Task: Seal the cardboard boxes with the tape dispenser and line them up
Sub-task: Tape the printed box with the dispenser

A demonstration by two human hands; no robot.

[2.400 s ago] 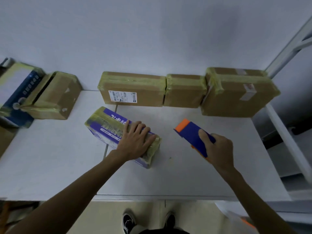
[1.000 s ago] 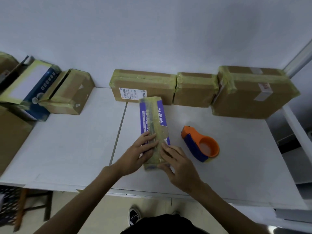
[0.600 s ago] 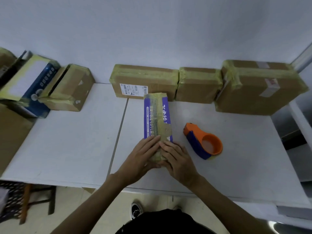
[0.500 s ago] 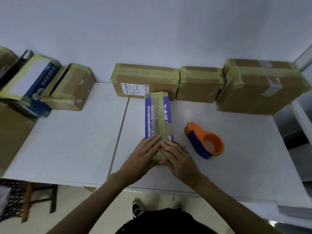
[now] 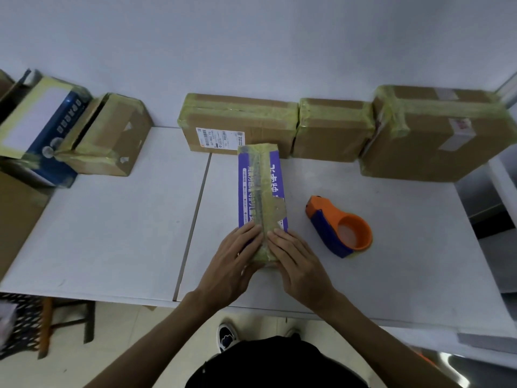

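Observation:
A narrow purple box (image 5: 261, 189) with yellowish tape along its top lies lengthwise on the white table (image 5: 117, 231), its far end touching the back row. My left hand (image 5: 233, 261) and my right hand (image 5: 293, 261) press flat on its near end, fingers straight, one on each side of the tape strip. The orange and blue tape dispenser (image 5: 340, 229) lies on the table just right of the box, held by nobody. Three taped brown boxes stand in a row against the wall: a labelled one (image 5: 237, 121), a smaller one (image 5: 334, 130) and a large one (image 5: 436, 133).
At the far left stand a taped brown box (image 5: 109, 135), a blue and white box (image 5: 42, 127) and part of a big carton (image 5: 16, 219). A seam (image 5: 193, 228) splits the table. A stool (image 5: 50, 323) stands below the front edge.
My right hand put the dispenser down and joined the left on the purple box, which was turned to lie lengthwise. In the last half second both hands stay pressed on its near end.

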